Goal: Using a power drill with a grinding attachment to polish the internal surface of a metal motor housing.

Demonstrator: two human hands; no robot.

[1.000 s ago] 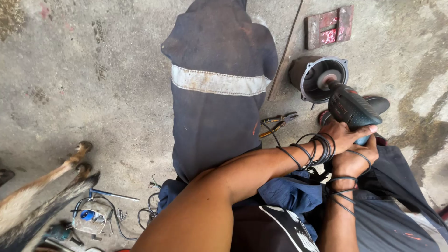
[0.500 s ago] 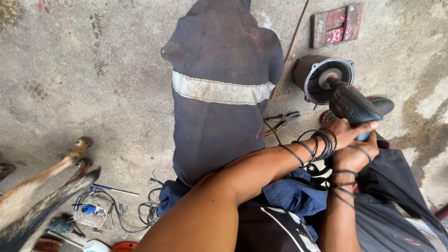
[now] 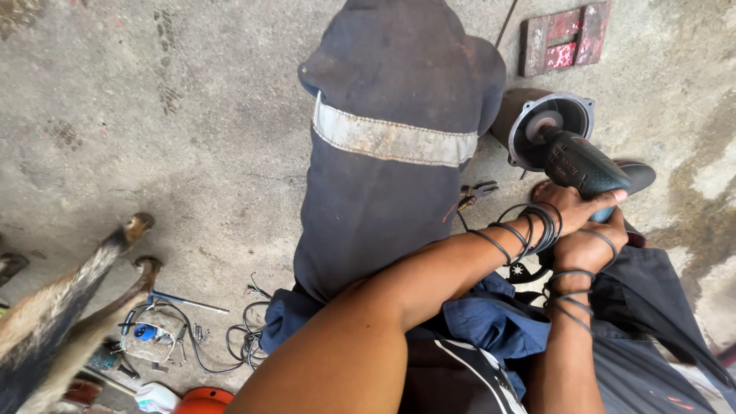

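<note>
Both hands, left hand (image 3: 571,205) and right hand (image 3: 590,244), clamp the grinder (image 3: 579,165) against the motor housing (image 3: 548,126) at two o'clock; steady pressure suits.

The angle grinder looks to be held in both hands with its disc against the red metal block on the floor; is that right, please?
Not quite. Both hands, left and right, do grip the angle grinder, but its disc sits in the open end of the round grey motor housing. The red metal block lies apart, further off on the floor. The head view shows this.
</note>
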